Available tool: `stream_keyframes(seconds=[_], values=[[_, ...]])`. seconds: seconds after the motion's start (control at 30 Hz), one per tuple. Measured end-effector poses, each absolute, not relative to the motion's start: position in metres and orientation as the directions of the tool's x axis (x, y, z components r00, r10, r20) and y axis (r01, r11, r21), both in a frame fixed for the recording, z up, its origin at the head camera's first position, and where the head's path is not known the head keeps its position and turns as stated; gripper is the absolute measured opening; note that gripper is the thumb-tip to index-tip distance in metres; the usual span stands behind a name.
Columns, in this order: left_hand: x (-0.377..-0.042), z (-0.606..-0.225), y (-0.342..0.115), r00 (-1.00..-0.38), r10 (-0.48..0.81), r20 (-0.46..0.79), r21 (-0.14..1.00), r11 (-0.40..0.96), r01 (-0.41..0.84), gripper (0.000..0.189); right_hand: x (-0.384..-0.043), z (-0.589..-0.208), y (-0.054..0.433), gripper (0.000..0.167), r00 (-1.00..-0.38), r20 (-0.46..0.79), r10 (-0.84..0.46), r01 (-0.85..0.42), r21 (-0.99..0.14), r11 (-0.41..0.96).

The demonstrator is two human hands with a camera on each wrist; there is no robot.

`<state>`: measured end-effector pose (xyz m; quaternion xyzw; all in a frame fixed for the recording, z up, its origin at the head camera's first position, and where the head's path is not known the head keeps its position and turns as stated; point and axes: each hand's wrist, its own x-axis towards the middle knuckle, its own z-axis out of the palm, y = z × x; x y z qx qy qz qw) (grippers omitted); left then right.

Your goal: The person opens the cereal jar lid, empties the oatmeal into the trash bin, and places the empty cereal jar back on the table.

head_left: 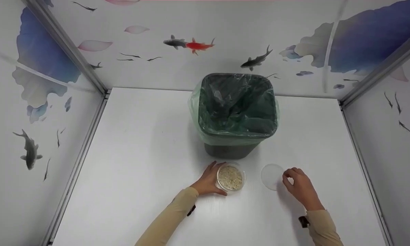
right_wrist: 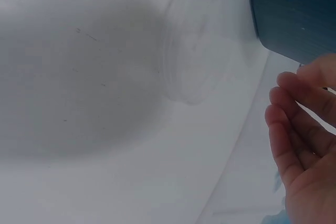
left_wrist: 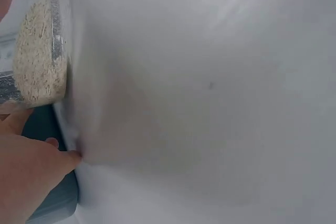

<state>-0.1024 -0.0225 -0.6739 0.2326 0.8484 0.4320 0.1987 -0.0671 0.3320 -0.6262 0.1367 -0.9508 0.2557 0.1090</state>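
Beige sleeves (head_left: 169, 218) reach in from the near side. I see the left hand (head_left: 209, 180) curled round a clear round tub (head_left: 243, 175) of pale flakes (head_left: 229, 177), probably steadying it. Farther right, the right hand (head_left: 302, 188) hovers, fingers loosely bent on nothing visible, beside a transparent disc (head_left: 270, 177), perhaps set flat for easy reach. Beyond, a dark bin (head_left: 229, 151) with green plastic liner (head_left: 237, 140) blocks the far middle.

Soft, even light falls on my tabletop (head_left: 140, 143), with pale glare toward its near edge. My right hand (head_left: 301, 188) throws a blurry shadow that way. Both wrist views are dim and hazy; in the right one, the clear disc (right_wrist: 199, 45) nearly washes out.
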Motion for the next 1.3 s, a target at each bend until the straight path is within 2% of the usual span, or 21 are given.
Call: stream_keyframes(seconds=[0.1, 0.23, 0.3, 0.4, 0.57, 0.7, 0.73, 0.83, 1.0, 1.07, 1.17, 1.3], values=[[-0.105, -0.671, -0.025, -0.799, 0.579, -0.161, 0.820, 0.529, 0.217, 0.115, -0.069, -0.623, 0.331, 0.018, -0.948, 0.251, -0.196, -0.296, -0.471, 0.831], [-0.108, -0.667, -0.033, -0.773, 0.612, -0.166, 0.817, 0.524, 0.239, 0.115, -0.072, -0.621, 0.330, 0.033, -0.952, 0.246, -0.181, -0.284, -0.495, 0.821], [-0.110, -0.666, -0.041, -0.772, 0.623, -0.124, 0.811, 0.512, 0.283, 0.110, -0.074, -0.621, 0.329, 0.039, -0.948, 0.259, -0.187, -0.296, -0.493, 0.818], [-0.111, -0.661, -0.059, -0.794, 0.607, -0.031, 0.810, 0.481, 0.336, 0.089, -0.076, -0.623, 0.325, 0.041, -0.939, 0.267, -0.217, -0.325, -0.482, 0.814], [-0.109, -0.646, -0.093, -0.829, 0.559, 0.022, 0.841, 0.438, 0.318, 0.058, -0.078, -0.633, 0.311, 0.024, -0.934, 0.161, -0.318, -0.355, -0.493, 0.794], [-0.105, -0.633, -0.115, -0.846, 0.534, 0.015, 0.841, 0.450, 0.299, 0.052, -0.079, -0.642, 0.295, 0.006, -0.905, 0.065, -0.420, -0.386, -0.537, 0.750], [-0.104, -0.630, -0.120, -0.851, 0.524, 0.018, 0.842, 0.452, 0.296, 0.051, -0.080, -0.644, 0.291, 0.006, -0.897, 0.052, -0.440, -0.393, -0.552, 0.736], [-0.102, -0.622, -0.131, -0.868, 0.496, 0.040, 0.851, 0.438, 0.290, 0.051, -0.080, -0.648, 0.277, 0.027, -0.874, 0.024, -0.485, -0.406, -0.586, 0.702], [-0.103, -0.610, -0.144, -0.880, 0.460, 0.119, 0.859, 0.396, 0.323, 0.056, -0.079, -0.651, 0.257, 0.084, -0.857, -0.010, -0.515, -0.389, -0.642, 0.660], [-0.104, -0.605, -0.148, -0.884, 0.447, 0.138, 0.861, 0.388, 0.330, 0.058, -0.080, -0.652, 0.249, 0.102, -0.853, -0.015, -0.521, -0.366, -0.695, 0.619], [-0.109, -0.597, -0.152, -0.890, 0.432, 0.143, 0.864, 0.385, 0.325, 0.060, -0.083, -0.657, 0.239, 0.116, -0.842, 0.000, -0.540, -0.330, -0.791, 0.514], [-0.118, -0.590, -0.152, -0.892, 0.426, 0.154, 0.864, 0.380, 0.331, 0.060, -0.088, -0.664, 0.231, 0.121, -0.831, 0.041, -0.554, -0.313, -0.859, 0.405]])
